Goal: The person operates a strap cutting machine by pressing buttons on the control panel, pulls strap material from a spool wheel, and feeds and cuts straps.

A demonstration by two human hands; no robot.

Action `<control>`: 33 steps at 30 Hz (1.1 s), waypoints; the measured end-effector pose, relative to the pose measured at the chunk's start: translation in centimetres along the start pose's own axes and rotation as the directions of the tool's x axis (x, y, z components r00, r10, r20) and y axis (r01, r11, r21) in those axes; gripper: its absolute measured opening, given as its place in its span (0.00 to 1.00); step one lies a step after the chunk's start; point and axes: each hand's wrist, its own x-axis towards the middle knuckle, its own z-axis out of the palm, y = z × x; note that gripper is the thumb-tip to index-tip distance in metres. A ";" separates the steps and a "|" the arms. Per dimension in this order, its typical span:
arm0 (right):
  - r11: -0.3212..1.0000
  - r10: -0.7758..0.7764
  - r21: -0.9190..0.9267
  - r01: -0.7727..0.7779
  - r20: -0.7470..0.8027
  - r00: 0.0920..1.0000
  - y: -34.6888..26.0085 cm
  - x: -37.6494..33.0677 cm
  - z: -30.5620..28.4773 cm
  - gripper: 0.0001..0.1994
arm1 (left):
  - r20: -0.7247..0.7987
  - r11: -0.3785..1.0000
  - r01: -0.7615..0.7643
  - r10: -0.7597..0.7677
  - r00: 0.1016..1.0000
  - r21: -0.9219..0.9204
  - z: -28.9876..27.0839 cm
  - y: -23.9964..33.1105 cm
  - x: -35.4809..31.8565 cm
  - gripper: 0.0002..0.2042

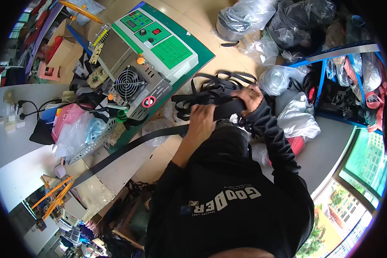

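Note:
A wide black webbing strap (129, 146) runs in from the lower left, past the machine's near corner, to my hands. My left hand (201, 121) is closed on it in front of my body. A little farther right and away, my right hand (251, 99) grips the same strap, its fingers partly hidden. A broad folded length lies between the two hands. Just beyond them is a loose heap of narrower black straps (219, 82), looped and tangled. Where the strap's end lies cannot be made out.
At the far left, a white-and-green machine (159, 43) with a control panel and round fan (129, 81) stands on a green tabletop (204, 53). Clear plastic bags (303, 21) fill the far right. A blue-framed rack (324, 84) and windows (365, 150) are on the right.

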 end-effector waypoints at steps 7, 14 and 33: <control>0.982 0.176 0.137 -0.128 -0.429 0.886 12.9 -11.4 -4.6 0.24 | 0.017 0.755 0.361 -0.441 0.897 0.548 -4.3 -12.3 -17.2 0.14; 0.930 0.342 0.268 -0.254 -0.370 0.864 11.8 -11.3 -8.3 0.33 | 0.256 0.669 0.507 -0.708 0.658 0.544 -5.7 -12.4 -19.3 0.36; 0.910 0.412 0.163 -0.382 -0.238 0.879 10.9 -9.5 -8.5 0.23 | 0.010 0.873 0.281 -0.311 0.950 0.399 -3.7 -10.3 -13.5 0.16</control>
